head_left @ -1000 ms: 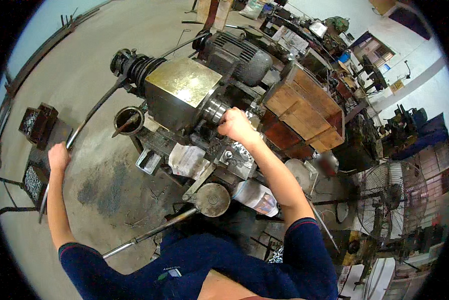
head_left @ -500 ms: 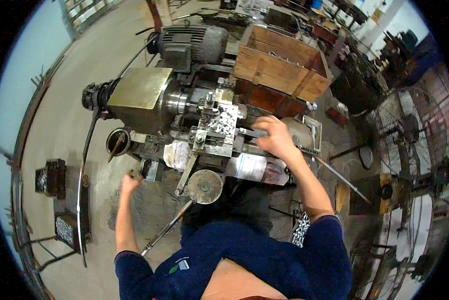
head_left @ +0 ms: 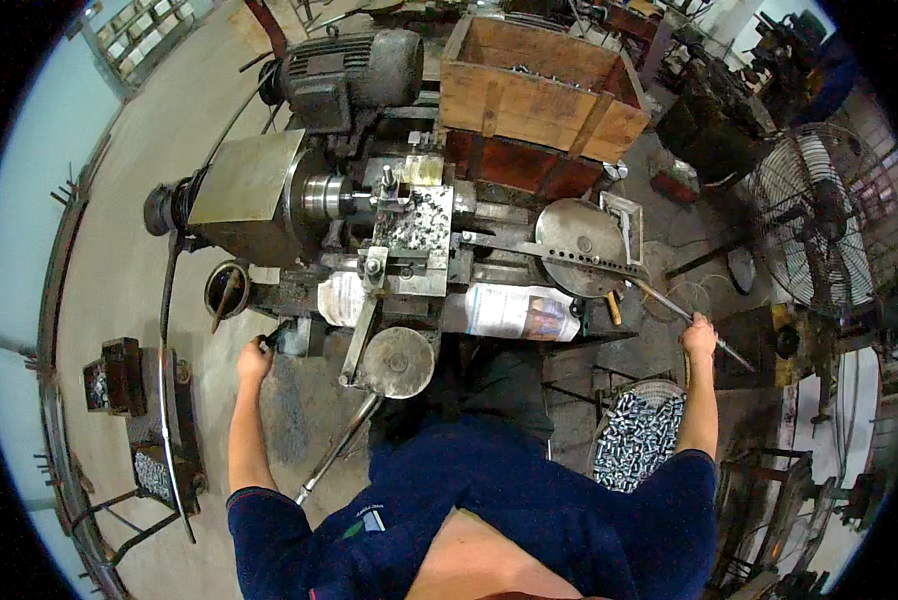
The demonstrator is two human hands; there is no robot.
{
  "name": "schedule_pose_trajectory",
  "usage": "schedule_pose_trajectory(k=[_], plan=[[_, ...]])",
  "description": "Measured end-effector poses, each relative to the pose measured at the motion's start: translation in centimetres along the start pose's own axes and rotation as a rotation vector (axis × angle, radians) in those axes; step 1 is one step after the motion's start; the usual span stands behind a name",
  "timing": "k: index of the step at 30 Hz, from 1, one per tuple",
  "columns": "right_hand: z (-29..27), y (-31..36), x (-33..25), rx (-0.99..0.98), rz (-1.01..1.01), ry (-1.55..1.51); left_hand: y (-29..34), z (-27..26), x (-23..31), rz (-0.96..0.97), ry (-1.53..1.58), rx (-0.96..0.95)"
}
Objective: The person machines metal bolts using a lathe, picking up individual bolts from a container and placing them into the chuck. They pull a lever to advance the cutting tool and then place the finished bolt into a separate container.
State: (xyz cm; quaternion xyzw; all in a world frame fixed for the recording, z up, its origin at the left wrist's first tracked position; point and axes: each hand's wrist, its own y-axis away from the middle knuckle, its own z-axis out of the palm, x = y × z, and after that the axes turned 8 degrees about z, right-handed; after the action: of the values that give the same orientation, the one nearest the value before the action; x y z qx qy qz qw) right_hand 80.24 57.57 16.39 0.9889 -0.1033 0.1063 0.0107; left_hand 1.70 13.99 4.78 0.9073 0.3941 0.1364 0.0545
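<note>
Gripping a metal lever (head_left: 666, 301) at the right of the frame, with the right grip (head_left: 700, 337) closed around the rod and the tip jutting beyond it toward the lower right. Stretching from that hold toward the upper left, up to a perforated bar (head_left: 594, 261) laid across a round plate (head_left: 572, 226). At left of centre, just beside a small grey tray (head_left: 314, 340), bent at the fingers in the left grip (head_left: 255, 362), too small and dark there to tell whether closed on anything. Between both, at the frame's centre, a slide block (head_left: 421, 225) strewn with metal chips, next to a shiny collar (head_left: 327, 197). Behind, at top centre, a wooden crate (head_left: 529, 100); at lower right, beside the right forearm, a heap of shiny metal pieces (head_left: 637, 440).
</note>
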Motion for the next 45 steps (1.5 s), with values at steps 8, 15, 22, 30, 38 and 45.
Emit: schedule_pose_trajectory(k=[8,15,22,30,38,45], plan=[[2.3,14.9,-1.1,0.028,-0.124,-0.163,8.8,4.6,-7.2,-0.158,0.416,-0.193],[0.8,24.8,-5.2,-0.244,-0.151,-0.561,7.5,6.4,-4.2,-0.089,0.592,-0.285],[-0.3,24.3,-5.7,-0.482,-0.099,-0.65,2.6,3.4,-1.5,-0.031,0.638,-0.031],[0.8,11.5,0.2,-0.212,-0.02,0.07,-0.8,0.2,4.1,0.098,0.071,-0.026],[-0.9,-1.7,-5.0,-0.01,0.166,0.031,-0.6,10.2,4.3,-0.236,0.085,0.323],[-1.5,2.0,-5.0,0.103,-0.061,-0.029,-1.3,4.0,2.0,0.133,-0.217,-0.115]])
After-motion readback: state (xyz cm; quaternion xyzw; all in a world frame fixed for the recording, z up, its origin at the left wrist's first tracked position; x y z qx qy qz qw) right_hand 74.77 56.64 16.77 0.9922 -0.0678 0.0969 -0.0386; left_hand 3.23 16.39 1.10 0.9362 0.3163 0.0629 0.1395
